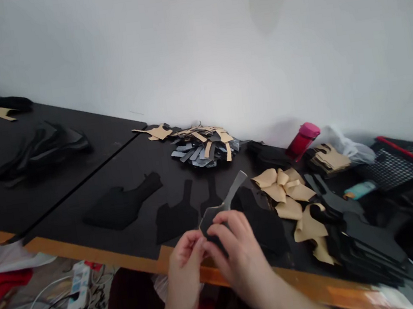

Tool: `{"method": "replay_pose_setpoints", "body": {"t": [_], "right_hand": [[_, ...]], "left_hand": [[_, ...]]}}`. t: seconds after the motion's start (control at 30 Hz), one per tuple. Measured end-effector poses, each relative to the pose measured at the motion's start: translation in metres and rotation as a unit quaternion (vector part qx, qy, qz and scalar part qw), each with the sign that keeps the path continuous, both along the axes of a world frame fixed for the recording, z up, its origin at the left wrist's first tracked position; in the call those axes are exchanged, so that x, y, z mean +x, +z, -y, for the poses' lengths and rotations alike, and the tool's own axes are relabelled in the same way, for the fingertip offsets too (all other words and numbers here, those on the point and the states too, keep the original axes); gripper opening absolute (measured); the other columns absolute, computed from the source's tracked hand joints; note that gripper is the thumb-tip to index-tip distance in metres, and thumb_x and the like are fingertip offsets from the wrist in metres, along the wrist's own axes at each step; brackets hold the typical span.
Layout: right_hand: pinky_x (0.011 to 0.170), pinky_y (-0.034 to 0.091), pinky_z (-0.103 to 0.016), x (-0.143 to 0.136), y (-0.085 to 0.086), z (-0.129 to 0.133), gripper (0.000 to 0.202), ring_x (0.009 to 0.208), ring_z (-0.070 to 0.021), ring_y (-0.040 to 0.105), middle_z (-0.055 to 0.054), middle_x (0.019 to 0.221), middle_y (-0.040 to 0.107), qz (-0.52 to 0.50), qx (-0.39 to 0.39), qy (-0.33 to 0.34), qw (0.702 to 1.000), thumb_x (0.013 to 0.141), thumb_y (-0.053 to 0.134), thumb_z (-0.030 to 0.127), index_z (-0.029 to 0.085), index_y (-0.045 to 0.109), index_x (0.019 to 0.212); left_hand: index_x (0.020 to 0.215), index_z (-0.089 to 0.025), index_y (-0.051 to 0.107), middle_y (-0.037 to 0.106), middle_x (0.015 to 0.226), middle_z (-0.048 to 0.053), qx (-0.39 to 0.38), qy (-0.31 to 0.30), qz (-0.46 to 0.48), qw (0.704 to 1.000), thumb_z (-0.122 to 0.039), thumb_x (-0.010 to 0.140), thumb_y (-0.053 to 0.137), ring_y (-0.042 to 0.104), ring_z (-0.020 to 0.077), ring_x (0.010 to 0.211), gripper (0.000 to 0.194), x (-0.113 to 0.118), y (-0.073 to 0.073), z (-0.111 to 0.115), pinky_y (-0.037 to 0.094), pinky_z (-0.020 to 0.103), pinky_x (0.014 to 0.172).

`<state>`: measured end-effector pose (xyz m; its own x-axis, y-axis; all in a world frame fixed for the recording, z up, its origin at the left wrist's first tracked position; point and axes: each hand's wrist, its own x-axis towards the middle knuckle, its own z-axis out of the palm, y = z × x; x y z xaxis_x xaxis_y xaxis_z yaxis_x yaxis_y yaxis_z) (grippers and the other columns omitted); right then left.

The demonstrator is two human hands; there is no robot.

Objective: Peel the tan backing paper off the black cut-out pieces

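A dark flat cut-out piece (pixel 209 218) with a long narrow tab, grey along the tab, is held above the table's front edge. My left hand (pixel 186 263) pinches its near left corner between thumb and fingers. My right hand (pixel 238 251) is closed over its right part, fingertips close to those of the left. The fingers hide much of the piece. Behind it, black cut-out pieces of similar outline, one with its tab pointing up (pixel 176 214), lie on the black tabletop (pixel 117 166). Crumpled tan backing paper (pixel 285 187) lies right of my right hand.
A pile of grey and tan strips (pixel 205 147) sits by the wall. A pink-capped red bottle (pixel 302 140), a mesh basket (pixel 394 165) and stacked dark pieces (pixel 372 244) are at the right. Another dark heap (pixel 46 147) lies left. A power strip (pixel 78 288) lies on the floor.
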<state>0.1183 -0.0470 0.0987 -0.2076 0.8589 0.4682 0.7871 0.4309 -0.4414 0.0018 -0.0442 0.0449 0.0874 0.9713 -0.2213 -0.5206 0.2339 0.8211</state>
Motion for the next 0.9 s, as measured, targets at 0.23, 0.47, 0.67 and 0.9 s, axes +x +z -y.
{"method": "replay_pose_setpoints", "body": {"t": [0.23, 0.47, 0.67, 0.9], "right_hand": [[0.082, 0.05, -0.03, -0.005, -0.032, 0.024, 0.017, 0.092, -0.0179, 0.059, -0.006, 0.1, 0.059, -0.263, -0.041, -0.014, 0.964, 0.081, 0.054, 0.011, 0.022, 0.058, 0.094], [0.069, 0.048, -0.025, 0.006, -0.036, 0.022, 0.011, 0.077, -0.0158, 0.06, -0.004, 0.085, 0.061, -0.286, -0.018, -0.077, 0.955, 0.088, 0.047, 0.018, 0.019, 0.057, 0.085], [0.059, 0.042, -0.023, 0.04, -0.041, 0.017, 0.029, 0.066, -0.0145, 0.054, -0.002, 0.073, 0.06, -0.398, -0.186, -0.176, 0.881, 0.086, 0.054, 0.045, 0.017, 0.06, 0.082], [0.057, 0.043, -0.021, 0.093, -0.029, 0.011, 0.029, 0.063, -0.013, 0.054, 0.001, 0.072, 0.06, -0.544, -0.185, -0.192, 0.796, 0.074, 0.07, 0.045, 0.019, 0.061, 0.082]], "left_hand": [[0.08, -0.019, 0.059, 0.059, 0.078, -0.002, -0.016, -0.041, 0.011, 0.999, -0.033, 0.075, 0.069, 0.054, 0.01, 0.074, 0.018, 0.001, -0.005, 0.013, 0.046, 0.018, 0.07], [0.081, -0.021, 0.054, 0.058, 0.075, 0.0, 0.111, 0.038, -0.282, 0.952, -0.039, 0.083, 0.054, 0.057, 0.0138, 0.066, 0.018, 0.013, -0.002, 0.018, 0.049, 0.022, 0.062], [0.081, -0.021, 0.05, 0.062, 0.09, 0.005, 0.104, 0.077, -0.367, 0.921, -0.042, 0.085, 0.048, 0.062, 0.0166, 0.07, 0.022, 0.009, -0.015, 0.018, 0.051, 0.025, 0.06], [0.079, -0.021, 0.048, 0.06, 0.096, 0.003, 0.077, 0.18, -0.393, 0.899, -0.035, 0.082, 0.053, 0.061, 0.016, 0.083, 0.016, -0.028, -0.029, 0.008, 0.051, 0.024, 0.069]]}}
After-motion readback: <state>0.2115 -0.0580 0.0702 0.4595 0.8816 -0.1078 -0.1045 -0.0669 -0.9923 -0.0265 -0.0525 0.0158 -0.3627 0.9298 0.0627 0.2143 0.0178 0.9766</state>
